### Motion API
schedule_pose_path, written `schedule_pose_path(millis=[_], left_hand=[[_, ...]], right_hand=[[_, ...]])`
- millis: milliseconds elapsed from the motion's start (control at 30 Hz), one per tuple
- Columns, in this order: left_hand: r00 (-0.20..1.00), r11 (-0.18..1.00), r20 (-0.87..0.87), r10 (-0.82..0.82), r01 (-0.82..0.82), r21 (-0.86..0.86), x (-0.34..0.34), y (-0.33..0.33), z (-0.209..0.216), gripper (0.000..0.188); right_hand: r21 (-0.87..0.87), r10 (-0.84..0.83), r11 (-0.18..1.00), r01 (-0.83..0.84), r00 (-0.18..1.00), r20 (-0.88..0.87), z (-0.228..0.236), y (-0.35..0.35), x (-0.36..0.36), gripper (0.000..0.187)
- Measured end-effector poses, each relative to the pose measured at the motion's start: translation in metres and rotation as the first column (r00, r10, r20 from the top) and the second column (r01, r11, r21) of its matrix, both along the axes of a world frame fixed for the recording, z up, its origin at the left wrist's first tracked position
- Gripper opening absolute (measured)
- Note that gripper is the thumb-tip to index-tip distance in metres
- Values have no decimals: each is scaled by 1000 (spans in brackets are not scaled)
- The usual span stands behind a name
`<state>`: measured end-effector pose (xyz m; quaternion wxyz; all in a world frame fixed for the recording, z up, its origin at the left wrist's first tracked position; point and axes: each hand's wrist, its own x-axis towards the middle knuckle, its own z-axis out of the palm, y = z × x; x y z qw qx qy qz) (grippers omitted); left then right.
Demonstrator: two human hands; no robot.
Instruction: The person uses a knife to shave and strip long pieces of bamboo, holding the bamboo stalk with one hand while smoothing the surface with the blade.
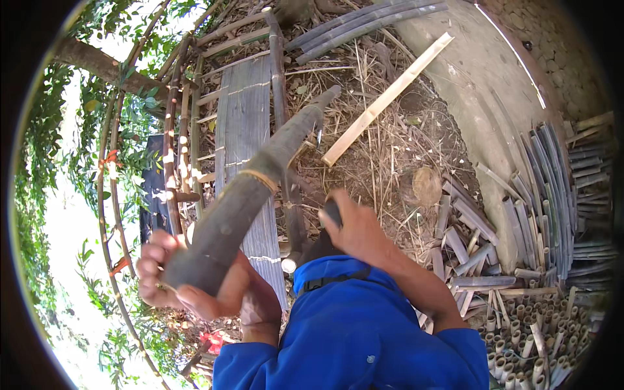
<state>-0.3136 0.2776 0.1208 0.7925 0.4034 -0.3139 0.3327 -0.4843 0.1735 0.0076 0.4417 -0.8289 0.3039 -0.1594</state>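
Note:
My left hand [195,283] is wrapped round the near end of a thick, dark bamboo pole [224,224]. The pole slants up and away to the right, tapering toward its far end, with a pale ring at one joint. On its right side, my right hand [357,227] is closed round the dark handle [331,211] of a tool. Motion blurs whatever extends from that handle toward the pole, so its kind cannot be made out.
A grey slatted bamboo bench [244,123] stands left of centre. A pale split bamboo strip [390,97] lies beyond the pole. Bamboo offcuts [471,224] and bundled tubes [520,338] are piled at right; long split pieces [364,26] lie at the back.

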Motion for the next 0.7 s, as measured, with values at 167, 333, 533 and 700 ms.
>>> schedule_pose_path(millis=[167,333,533,700], left_hand=[[963,969,-147,227,-238,-62,67,-6,6,45],[891,903,-163,424,-430,1,112,0,-12,64],[788,940,-515,338,-305,149,95,0,11,57],[884,874,-407,229,-371,-314,106,-30,18,39]], right_hand=[[187,-190,959,215,971,-142,-33,-36,-10,43],[138,-204,968,210,977,-55,-42,-45,-17,44],[109,-232,965,240,969,-87,-36,-48,-30,42],[86,-229,968,234,971,-62,-19,-51,-34,42]])
